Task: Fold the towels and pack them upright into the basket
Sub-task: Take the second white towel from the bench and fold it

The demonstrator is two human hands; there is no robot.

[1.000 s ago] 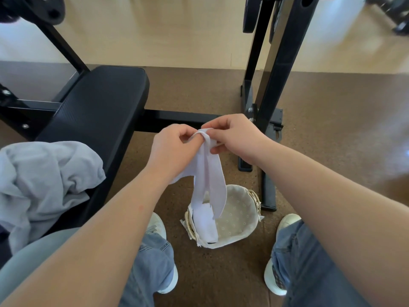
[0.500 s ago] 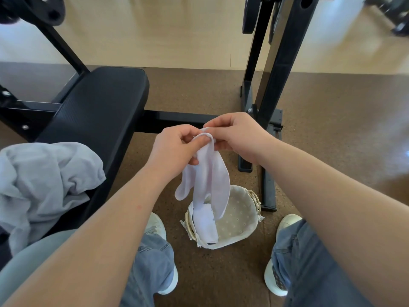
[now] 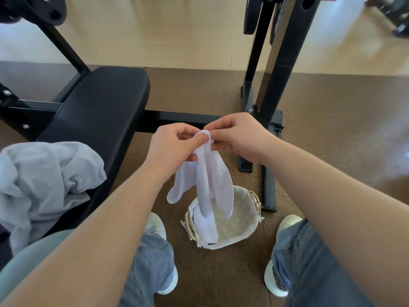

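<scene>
Now that a flap droops loose on the left, my left hand point(image 3: 174, 145) and right hand point(image 3: 241, 138) both pinch the top of the towel point(image 3: 212, 180), which hangs above the basket point(image 3: 243, 218); I reckon it needs refolding.

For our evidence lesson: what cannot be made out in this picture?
- Head view: the hanging towel hides part of the basket; the count of packed towels is unclear.
- Head view: left hand and right hand cover the towel's top edge.
- Head view: grey cloth, cut off by the left edge.
</scene>
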